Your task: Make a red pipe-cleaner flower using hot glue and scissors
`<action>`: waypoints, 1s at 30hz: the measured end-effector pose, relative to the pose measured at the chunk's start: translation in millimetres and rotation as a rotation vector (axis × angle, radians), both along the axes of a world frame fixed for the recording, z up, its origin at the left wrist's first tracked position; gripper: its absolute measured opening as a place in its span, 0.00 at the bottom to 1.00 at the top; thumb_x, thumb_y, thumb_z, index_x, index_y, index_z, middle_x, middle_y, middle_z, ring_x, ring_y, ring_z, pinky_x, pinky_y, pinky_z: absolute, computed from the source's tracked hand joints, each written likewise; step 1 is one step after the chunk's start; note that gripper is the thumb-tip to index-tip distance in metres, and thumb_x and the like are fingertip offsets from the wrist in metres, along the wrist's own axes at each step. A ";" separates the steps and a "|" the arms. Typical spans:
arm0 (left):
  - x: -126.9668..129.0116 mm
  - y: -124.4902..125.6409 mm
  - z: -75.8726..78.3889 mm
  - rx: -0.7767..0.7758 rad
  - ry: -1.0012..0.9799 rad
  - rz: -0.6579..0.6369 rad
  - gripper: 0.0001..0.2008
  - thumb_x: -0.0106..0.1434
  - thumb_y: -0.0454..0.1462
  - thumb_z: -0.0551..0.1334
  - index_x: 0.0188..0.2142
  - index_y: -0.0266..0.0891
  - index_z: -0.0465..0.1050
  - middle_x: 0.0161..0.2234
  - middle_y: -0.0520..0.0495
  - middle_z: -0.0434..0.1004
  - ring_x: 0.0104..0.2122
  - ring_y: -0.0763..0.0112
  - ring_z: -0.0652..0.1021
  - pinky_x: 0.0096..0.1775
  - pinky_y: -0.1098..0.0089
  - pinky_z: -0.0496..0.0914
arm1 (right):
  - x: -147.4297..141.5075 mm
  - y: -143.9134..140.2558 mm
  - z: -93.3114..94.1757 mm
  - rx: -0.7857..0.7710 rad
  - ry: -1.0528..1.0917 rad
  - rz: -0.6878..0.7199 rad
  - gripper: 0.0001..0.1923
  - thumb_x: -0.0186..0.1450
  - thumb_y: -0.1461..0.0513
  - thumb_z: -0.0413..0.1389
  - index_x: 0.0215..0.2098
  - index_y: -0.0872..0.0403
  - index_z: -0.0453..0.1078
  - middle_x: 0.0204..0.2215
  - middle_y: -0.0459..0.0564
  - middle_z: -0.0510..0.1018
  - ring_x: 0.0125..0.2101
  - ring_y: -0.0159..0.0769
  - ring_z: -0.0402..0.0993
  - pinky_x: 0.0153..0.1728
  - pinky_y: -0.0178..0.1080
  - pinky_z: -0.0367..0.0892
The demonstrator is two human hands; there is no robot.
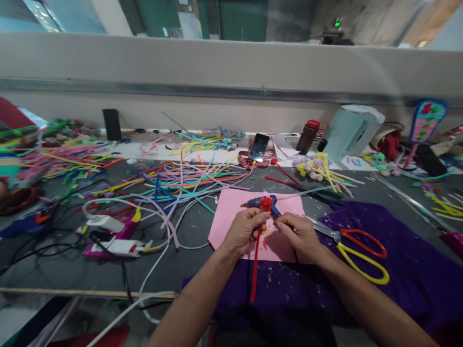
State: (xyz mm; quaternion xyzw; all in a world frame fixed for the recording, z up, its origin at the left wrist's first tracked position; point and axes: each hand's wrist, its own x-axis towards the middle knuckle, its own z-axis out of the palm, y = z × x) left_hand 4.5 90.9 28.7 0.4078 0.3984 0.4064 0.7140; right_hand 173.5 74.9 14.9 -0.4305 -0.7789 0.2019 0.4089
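Red chenille, the fuzzy kind of pipe cleaner, makes the small flower (266, 204) which the person holds above a pink sheet (226, 212) on the near side of the dark worktop (202, 231). The left hand (248, 229) has thumb and forefinger clamped on it just below the head, and the red stem (255, 272) comes out under this grip and hangs toward the near edge, over a purple cloth (408, 270). The right hand (298, 233) is just to the right, with its fingertips drawn close together beside the handle of a blue glue gun (253, 202), which lies on the sheet behind the flower. Whether these fingertips hold something, one cannot tell.

The flower should be very light, and its pile soft and not slippery. The stem probably has a wire inside, so it would bend easily and keep the bend, stiff enough to serve as a handle. The head seems the more delicate part: a hard squeeze could flatten its loops. The best place to take hold is therefore the stem close under the head, where the left hand has it, with a light pinch.

To the right of the sheet, scissors (363, 255) with one red and one yellow handle rest on the cloth. To the left and farther away, many coloured pipe cleaners (173, 176) are spread loosely, and a smartphone (259, 147) leans at the far side.
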 end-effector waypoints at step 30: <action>-5.1 4.2 -8.1 -0.015 -0.161 0.100 0.14 0.50 0.44 0.60 0.27 0.34 0.68 0.16 0.55 0.64 0.11 0.86 0.57 0.14 0.77 0.46 | -44.4 -45.5 74.1 -0.160 -0.434 0.387 0.09 0.64 0.63 0.46 0.31 0.54 0.67 0.25 0.47 0.73 0.27 0.29 0.68 0.30 0.32 0.62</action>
